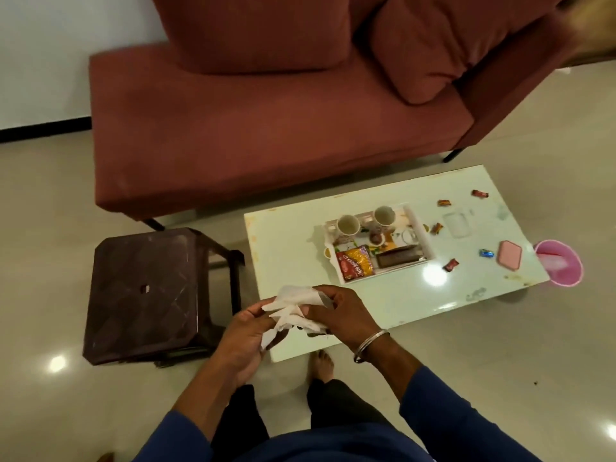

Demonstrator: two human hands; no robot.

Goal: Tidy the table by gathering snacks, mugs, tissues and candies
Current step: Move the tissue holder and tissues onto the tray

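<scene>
Two hands, left hand (246, 331) and right hand (340, 311), pinch crumpled tissues (293, 311) together near the tray (420, 235), above the table (383, 295) edge.

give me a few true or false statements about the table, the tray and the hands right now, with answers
1. Both hands, left hand and right hand, hold crumpled tissues. True.
2. The two mugs stand on the bare table. False: they sit in the tray.
3. Wrapped candies lie scattered right of the tray. True.
4. The pink bin sits on the brown stool. False: it is past the table's right end.
</scene>
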